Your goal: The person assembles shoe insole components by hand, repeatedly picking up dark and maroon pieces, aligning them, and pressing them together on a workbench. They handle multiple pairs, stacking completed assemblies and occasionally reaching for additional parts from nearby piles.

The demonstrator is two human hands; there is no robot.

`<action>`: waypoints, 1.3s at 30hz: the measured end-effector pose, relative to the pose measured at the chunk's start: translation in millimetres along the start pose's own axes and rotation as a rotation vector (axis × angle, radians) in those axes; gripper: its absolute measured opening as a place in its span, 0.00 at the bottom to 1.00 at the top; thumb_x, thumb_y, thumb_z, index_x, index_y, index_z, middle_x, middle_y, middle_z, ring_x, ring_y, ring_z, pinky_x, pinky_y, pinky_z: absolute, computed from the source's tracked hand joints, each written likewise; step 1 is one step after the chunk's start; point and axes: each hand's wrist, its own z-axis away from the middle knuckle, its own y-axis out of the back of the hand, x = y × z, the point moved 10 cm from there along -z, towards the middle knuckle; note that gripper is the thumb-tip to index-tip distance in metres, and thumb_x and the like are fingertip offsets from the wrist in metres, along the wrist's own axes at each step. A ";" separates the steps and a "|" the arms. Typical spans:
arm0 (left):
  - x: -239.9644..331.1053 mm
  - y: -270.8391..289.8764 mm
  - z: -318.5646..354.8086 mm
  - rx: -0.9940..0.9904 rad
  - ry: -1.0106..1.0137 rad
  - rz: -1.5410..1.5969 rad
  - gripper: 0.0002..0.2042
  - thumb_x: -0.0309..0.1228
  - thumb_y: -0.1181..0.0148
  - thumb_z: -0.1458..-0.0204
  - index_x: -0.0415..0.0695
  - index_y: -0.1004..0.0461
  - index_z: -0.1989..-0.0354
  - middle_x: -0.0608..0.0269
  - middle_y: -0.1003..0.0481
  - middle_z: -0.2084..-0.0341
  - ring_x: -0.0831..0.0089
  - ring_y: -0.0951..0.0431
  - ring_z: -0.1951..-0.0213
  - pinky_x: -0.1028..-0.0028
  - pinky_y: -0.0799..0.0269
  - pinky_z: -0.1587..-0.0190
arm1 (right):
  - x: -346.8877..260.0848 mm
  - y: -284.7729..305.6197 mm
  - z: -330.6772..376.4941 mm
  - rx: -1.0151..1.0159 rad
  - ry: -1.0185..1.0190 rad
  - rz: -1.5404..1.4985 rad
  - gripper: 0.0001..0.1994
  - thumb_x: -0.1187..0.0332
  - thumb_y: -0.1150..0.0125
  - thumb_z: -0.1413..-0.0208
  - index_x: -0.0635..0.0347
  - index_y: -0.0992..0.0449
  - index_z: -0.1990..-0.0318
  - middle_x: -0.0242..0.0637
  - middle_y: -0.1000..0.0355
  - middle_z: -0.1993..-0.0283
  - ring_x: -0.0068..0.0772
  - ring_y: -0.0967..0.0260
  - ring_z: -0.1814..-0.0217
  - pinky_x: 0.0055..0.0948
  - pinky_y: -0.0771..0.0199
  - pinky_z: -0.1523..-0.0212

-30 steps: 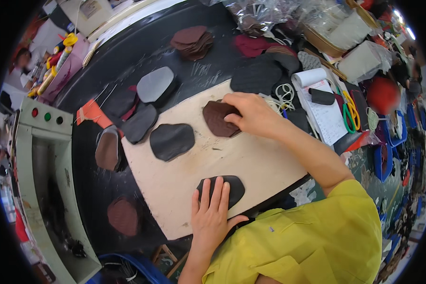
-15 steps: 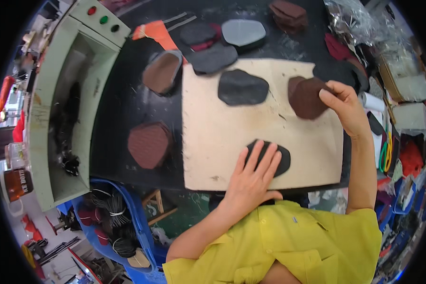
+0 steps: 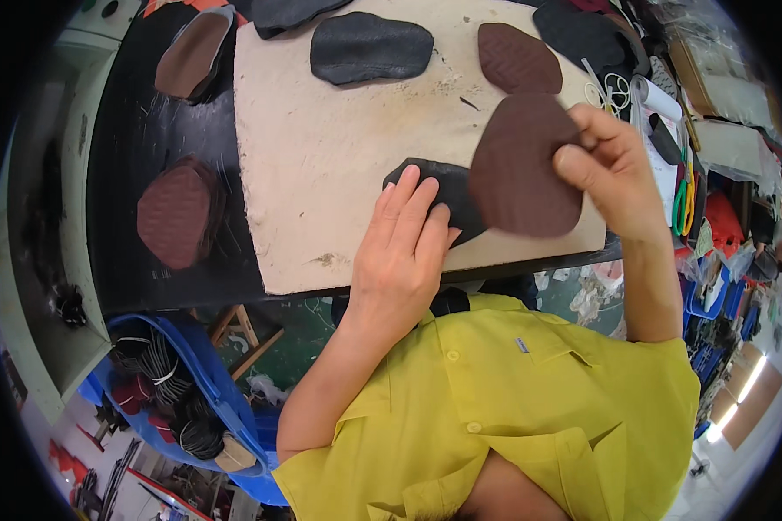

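Observation:
My right hand (image 3: 613, 169) pinches a brown leather-like piece (image 3: 523, 174) by its right edge and holds it raised over the beige board (image 3: 356, 191). The piece overlaps part of a black rounded piece (image 3: 462, 195) lying on the board. Stretched fingers of my left hand (image 3: 404, 252) rest on that black piece at its left side. Farther back on the board lie another black piece (image 3: 372, 48) and a brown quilted piece (image 3: 520, 59).
On the dark table to the left sit a stack of brown quilted pieces (image 3: 175, 215) and a brown piece with a grey rim (image 3: 193, 59). A blue bin (image 3: 202, 356) with cord bundles stands below the table. Scissors (image 3: 685, 195) and a white roll (image 3: 658, 98) lie at right.
My right hand has lifted one brown piece off another and brought it nearer, beside the black piece. My left hand stays on the black piece. The view has shifted toward me.

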 end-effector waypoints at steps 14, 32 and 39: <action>8.9 13.8 66.1 -0.017 0.080 -0.418 0.13 0.41 0.33 0.50 0.49 0.21 0.60 0.64 0.24 0.54 0.69 0.25 0.49 0.61 0.48 0.42 | 58.2 -72.0 -18.3 -0.262 -0.333 0.161 0.06 0.71 0.37 0.41 0.66 0.23 0.62 0.23 0.28 0.68 0.11 0.34 0.65 0.17 0.31 0.63; 0.1 19.3 84.6 0.148 0.061 -0.399 0.10 0.32 0.40 0.48 0.57 0.19 0.58 0.74 0.24 0.54 0.75 0.25 0.49 0.59 0.54 0.37 | 58.5 -72.2 -21.4 -0.176 -0.301 0.265 0.06 0.70 0.35 0.42 0.65 0.21 0.65 0.23 0.27 0.71 0.10 0.34 0.67 0.18 0.31 0.66; 1.9 17.0 72.3 0.077 0.021 -0.440 0.05 0.34 0.41 0.46 0.57 0.23 0.62 0.77 0.23 0.48 0.74 0.26 0.42 0.55 0.60 0.33 | 56.2 -69.8 -20.7 -0.156 -0.261 0.358 0.07 0.70 0.34 0.43 0.66 0.22 0.64 0.24 0.26 0.71 0.11 0.34 0.69 0.19 0.31 0.67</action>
